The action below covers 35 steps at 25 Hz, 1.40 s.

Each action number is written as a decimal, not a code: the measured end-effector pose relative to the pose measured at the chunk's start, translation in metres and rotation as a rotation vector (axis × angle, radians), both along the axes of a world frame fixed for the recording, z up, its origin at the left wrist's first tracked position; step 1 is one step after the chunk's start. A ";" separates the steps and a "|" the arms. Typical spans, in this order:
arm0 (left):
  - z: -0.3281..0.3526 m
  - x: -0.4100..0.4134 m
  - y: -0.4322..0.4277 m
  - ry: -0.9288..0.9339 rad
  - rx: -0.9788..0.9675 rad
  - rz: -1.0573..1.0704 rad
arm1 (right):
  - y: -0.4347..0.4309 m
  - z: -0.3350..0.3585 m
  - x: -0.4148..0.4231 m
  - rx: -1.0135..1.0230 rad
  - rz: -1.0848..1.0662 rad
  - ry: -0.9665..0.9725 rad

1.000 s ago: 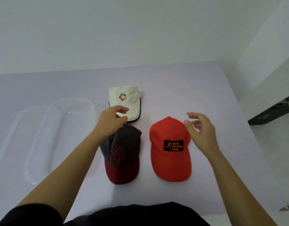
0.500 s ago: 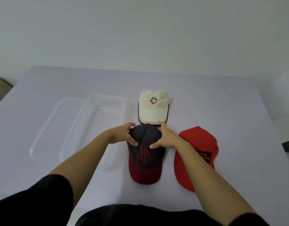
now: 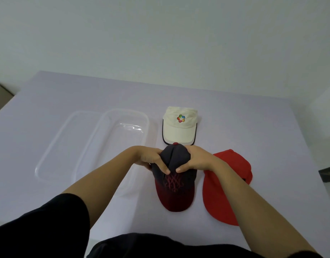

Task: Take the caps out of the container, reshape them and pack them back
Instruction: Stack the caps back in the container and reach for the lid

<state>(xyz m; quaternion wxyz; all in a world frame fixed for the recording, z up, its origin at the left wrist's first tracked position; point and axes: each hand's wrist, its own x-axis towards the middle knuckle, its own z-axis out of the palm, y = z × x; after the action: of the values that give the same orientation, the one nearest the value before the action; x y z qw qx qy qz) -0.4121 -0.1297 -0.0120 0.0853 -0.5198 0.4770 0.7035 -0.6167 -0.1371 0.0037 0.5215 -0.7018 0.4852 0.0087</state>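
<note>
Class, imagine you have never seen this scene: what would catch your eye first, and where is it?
First, the left hand and right hand gripping the crown of the grey and maroon cap at the table's centre. Next, the bright red cap to its right, and the cream cap behind, beside the empty clear container.

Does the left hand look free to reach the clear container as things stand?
Probably yes: the clear container lies open just beside the left hand with nothing between, though that hand now grips the dark cap.
</note>
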 end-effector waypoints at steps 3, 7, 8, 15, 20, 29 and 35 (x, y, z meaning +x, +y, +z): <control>0.010 0.006 0.003 0.057 -0.036 -0.055 | 0.014 0.018 0.006 -0.048 -0.034 -0.024; 0.060 0.051 -0.010 0.136 -0.107 -0.041 | 0.039 0.040 0.017 -0.147 -0.468 -0.365; 0.075 0.066 -0.014 0.141 -0.132 -0.029 | 0.045 0.039 0.021 -0.145 -0.648 -0.472; 0.108 0.193 -0.031 0.034 -0.174 -0.037 | 0.102 -0.019 0.141 0.057 -0.707 -0.118; 0.062 0.213 -0.038 -0.078 -0.059 -0.039 | 0.120 -0.037 0.192 -0.006 -0.594 0.171; -0.006 0.194 -0.039 -0.182 0.075 0.012 | 0.123 -0.042 0.204 -0.218 -0.594 0.283; 0.008 0.190 -0.035 -0.322 -0.094 0.004 | 0.122 -0.047 0.197 -0.175 -0.551 0.269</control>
<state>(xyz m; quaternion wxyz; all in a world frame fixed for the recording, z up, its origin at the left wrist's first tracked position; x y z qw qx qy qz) -0.2226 -0.1644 -0.0045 0.1350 -0.6304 0.4884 0.5881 -0.4196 -0.0151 -0.0431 0.3731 -0.5786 0.7207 -0.0818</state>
